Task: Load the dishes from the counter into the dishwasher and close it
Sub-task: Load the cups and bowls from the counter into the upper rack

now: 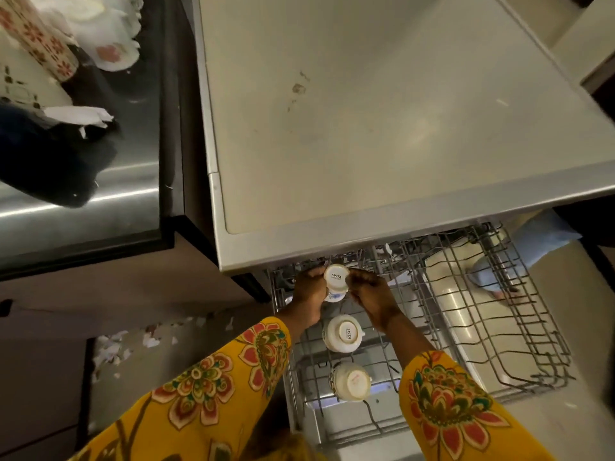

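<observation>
A white cup (336, 282) is held upside down over the far left of the pulled-out upper dishwasher rack (519, 331). My left hand (311, 294) grips its left side and my right hand (372, 294) pinches its right side. Two more white cups stand inverted in the same rack row: one (342, 333) just below the held cup, another (351, 382) nearer to me. White dishes with red flower prints (109, 44) sit on the steel counter (109, 194) at the upper left.
The dishwasher's flat grey top (382, 111) fills the middle of the view. The open door (459, 314) lies under the rack. A second person's foot and pale trouser leg (492, 277) show beyond the rack at right. A dark cloth (50, 161) lies on the counter.
</observation>
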`<action>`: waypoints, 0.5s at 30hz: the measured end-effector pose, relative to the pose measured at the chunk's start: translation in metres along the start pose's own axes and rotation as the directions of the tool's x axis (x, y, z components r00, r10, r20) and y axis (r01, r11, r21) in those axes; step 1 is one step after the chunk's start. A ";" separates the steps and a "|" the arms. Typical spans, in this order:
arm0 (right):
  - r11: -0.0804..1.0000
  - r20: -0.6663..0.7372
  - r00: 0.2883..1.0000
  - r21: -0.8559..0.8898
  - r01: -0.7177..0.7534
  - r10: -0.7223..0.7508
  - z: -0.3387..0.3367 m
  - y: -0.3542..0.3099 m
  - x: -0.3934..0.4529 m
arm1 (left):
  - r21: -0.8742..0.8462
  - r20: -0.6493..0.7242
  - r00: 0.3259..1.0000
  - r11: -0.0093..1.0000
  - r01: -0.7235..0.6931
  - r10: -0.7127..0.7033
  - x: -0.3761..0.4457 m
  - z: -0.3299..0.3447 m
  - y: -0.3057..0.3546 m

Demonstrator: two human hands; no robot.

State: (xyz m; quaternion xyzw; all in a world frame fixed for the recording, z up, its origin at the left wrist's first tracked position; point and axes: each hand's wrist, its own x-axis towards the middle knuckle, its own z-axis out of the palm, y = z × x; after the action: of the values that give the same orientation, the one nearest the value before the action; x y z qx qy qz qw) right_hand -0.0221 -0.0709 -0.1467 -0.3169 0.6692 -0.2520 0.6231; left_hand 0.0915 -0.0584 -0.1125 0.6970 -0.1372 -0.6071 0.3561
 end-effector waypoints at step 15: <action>0.987 0.019 0.996 -0.138 -0.089 0.092 0.000 0.013 0.021 | -0.076 -0.036 0.987 0.985 0.156 -0.159 0.030 0.004 -0.026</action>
State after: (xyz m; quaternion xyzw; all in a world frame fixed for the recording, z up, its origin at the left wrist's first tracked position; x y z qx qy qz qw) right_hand -0.0239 -0.0776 -0.1709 -0.3313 0.6907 -0.1732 0.6190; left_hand 0.0876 -0.0597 -0.1521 0.7046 -0.0519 -0.6234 0.3351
